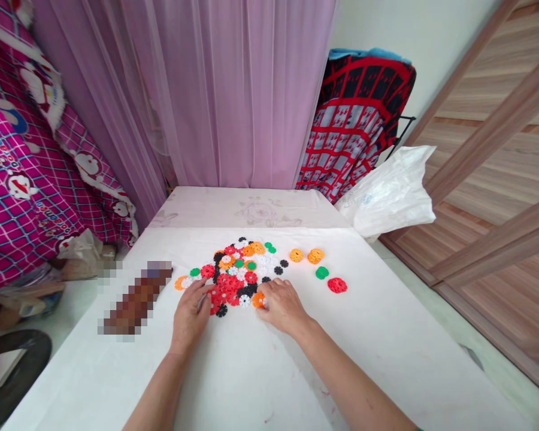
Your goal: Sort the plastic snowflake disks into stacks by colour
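A loose heap of snowflake-shaped plastic discs (227, 287) in red, black, white, orange and green lies on the white cloth. At the near left edge of the heap, my left hand (192, 308) rests with its fingers loosely apart, touching the red discs. My right hand (282, 305) is at the near right edge, its fingers curled over an orange disc (259, 300). Its fingertips are partly hidden. To the right of the heap are small stacks of orange discs (315, 256), green discs (322, 273) and red discs (337, 285).
A white tablecloth (386, 359) covers the table. On its left is a pixelated, brownish item (137, 299). Beyond the right edge stands a white plastic bag (390, 194). A purple curtain (233, 90) hangs behind, and a dark round stool (31, 353) is at lower left.
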The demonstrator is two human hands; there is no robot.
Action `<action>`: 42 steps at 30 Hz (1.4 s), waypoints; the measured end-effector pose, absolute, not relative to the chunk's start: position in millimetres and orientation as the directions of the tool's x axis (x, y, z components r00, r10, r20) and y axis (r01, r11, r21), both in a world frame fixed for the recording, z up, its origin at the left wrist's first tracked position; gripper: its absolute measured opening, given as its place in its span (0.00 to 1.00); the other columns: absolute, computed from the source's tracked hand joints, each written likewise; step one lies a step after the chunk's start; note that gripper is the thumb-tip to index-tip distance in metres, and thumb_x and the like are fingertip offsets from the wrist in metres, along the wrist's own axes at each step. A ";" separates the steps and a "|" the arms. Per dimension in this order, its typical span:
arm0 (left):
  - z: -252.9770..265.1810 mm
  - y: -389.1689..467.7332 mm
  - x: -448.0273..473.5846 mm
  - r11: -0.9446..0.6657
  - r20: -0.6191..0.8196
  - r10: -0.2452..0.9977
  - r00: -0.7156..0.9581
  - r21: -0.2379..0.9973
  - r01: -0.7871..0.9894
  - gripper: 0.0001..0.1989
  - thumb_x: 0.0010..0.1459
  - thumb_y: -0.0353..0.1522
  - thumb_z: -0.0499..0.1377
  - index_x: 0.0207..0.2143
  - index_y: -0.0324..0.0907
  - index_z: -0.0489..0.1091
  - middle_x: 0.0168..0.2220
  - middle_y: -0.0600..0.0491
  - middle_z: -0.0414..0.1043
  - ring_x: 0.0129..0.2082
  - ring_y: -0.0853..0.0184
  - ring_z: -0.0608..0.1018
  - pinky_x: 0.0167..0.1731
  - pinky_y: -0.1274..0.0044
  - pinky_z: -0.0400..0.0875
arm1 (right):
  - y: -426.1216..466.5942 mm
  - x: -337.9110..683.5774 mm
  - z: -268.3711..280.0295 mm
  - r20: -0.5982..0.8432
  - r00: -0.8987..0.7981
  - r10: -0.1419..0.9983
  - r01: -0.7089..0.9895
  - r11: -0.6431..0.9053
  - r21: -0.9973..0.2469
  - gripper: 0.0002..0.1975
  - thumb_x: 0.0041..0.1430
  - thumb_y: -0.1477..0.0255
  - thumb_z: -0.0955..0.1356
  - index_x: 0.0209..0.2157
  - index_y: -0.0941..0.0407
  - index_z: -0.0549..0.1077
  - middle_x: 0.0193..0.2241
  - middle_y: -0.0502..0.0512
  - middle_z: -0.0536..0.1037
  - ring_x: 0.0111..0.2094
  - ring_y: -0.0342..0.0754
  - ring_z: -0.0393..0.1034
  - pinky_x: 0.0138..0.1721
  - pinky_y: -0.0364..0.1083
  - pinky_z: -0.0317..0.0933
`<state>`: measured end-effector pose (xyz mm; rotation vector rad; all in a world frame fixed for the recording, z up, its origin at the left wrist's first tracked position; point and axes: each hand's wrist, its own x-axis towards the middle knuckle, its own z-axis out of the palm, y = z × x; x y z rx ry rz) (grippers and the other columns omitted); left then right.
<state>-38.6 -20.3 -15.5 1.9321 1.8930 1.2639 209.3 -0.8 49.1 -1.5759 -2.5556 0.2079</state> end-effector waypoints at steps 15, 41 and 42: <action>-14.0 -19.5 -38.9 -0.185 0.444 0.882 -0.156 0.632 0.752 0.17 0.60 0.40 0.50 0.40 0.47 0.78 0.50 0.49 0.76 0.52 0.59 0.75 0.54 0.64 0.70 | 74.9 285.9 74.7 0.133 -0.009 0.991 0.965 0.044 -0.260 0.13 0.55 0.68 0.67 0.44 0.53 0.72 0.40 0.55 0.79 0.45 0.52 0.70 0.43 0.46 0.58; -24.9 -15.9 -42.1 -0.171 0.432 0.884 -0.177 0.653 0.738 0.18 0.60 0.40 0.50 0.41 0.46 0.77 0.51 0.48 0.75 0.54 0.58 0.74 0.56 0.62 0.68 | 113.9 255.0 78.1 0.036 -0.320 0.947 0.939 0.322 -0.123 0.13 0.57 0.73 0.64 0.43 0.52 0.76 0.47 0.53 0.77 0.50 0.51 0.66 0.50 0.46 0.55; -24.4 -16.1 -42.0 -0.169 0.433 0.883 -0.182 0.655 0.737 0.18 0.60 0.40 0.50 0.41 0.46 0.77 0.51 0.48 0.75 0.54 0.58 0.74 0.56 0.62 0.68 | 117.2 244.6 76.4 0.026 -0.329 0.944 0.935 0.330 -0.133 0.13 0.57 0.73 0.64 0.43 0.52 0.76 0.48 0.53 0.77 0.50 0.51 0.66 0.50 0.46 0.56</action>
